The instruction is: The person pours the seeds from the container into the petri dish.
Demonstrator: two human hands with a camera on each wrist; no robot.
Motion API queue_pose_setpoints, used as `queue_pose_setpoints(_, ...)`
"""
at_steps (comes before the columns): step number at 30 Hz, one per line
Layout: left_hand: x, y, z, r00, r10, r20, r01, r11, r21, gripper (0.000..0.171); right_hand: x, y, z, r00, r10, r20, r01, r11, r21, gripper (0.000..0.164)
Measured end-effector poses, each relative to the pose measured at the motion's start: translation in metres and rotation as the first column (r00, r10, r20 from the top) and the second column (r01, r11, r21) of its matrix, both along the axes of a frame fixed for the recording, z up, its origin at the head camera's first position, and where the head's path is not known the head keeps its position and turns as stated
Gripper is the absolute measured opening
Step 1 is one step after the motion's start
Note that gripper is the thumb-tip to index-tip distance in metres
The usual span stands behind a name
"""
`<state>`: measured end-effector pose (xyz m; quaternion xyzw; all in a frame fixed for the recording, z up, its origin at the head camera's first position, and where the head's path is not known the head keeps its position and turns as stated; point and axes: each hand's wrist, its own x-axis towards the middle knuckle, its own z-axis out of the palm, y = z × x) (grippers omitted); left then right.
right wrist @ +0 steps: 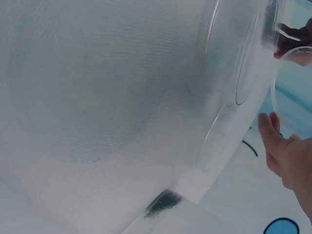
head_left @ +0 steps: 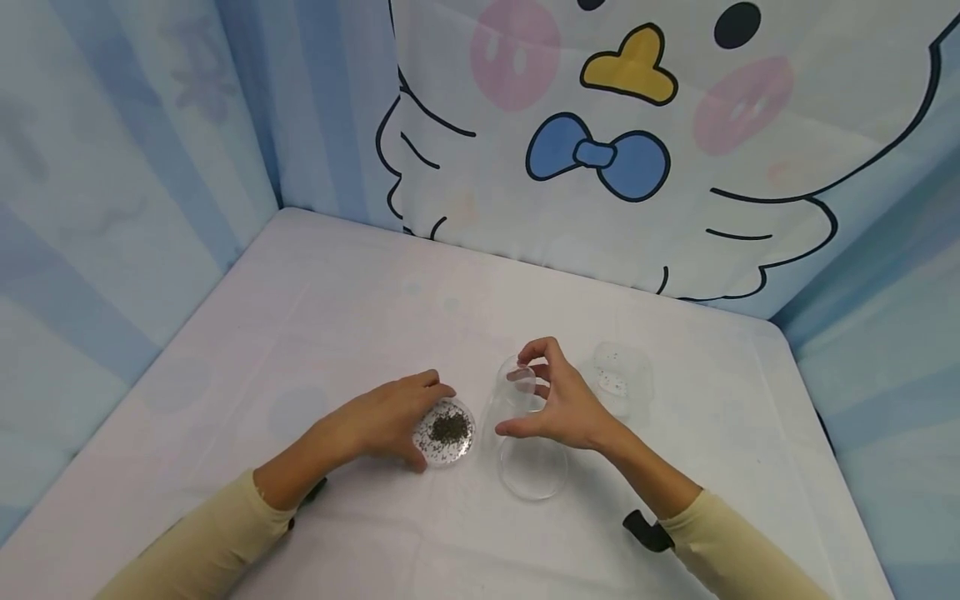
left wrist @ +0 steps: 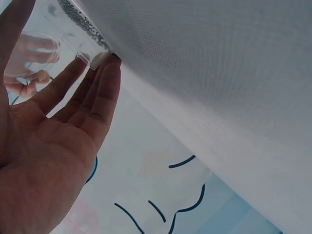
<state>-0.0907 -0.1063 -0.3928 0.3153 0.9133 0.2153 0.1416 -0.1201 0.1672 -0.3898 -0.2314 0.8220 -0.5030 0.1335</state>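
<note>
My left hand [head_left: 393,412] grips a clear round dish [head_left: 465,450] by its side, thumb near and fingers at the far edge. Small dark grains [head_left: 450,428] lie heaped in its middle with others scattered around; the left wrist view shows them as a layer at the base. To the right, my right hand [head_left: 562,404] holds a thin clear round lid [head_left: 517,377] tilted up above the table, pinching its rim [right wrist: 273,95]. Beneath that hand lies another clear round piece [head_left: 534,498], with a further clear piece partly hidden behind the lid.
A clear squarish box [head_left: 641,375] with small dark specks stands behind my right hand; a dark heap [right wrist: 163,202] shows in the right wrist view. The white-covered table [head_left: 360,300] meets a cartoon-printed curtain [head_left: 465,167] at the back and blue curtains at the sides.
</note>
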Motion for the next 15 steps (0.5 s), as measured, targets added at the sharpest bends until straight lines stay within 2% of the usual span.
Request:
queue_pose_setpoints(5, 0.001, -0.001, 0.000, 1.000, -0.001, 0.005, 0.001, 1.000, -0.001, 0.089, 0.002, -0.002, 0.001, 1.000, -0.006, -0.019, 0.006, 1.000, -0.008, 0.091)
queue_pose_setpoints(11, 0.001, -0.001, 0.000, 1.000, -0.003, 0.003, 0.003, 1.000, -0.005, 0.090, 0.006, -0.005, 0.002, 0.998, -0.012, 0.054, 0.014, 0.999, -0.032, 0.088)
queue_pose_setpoints(15, 0.001, -0.002, 0.000, 1.000, -0.006, -0.006, 0.006, 1.000, -0.003, 0.090, 0.012, -0.011, 0.011, 0.997, -0.021, 0.080, 0.025, 0.999, -0.044, 0.088)
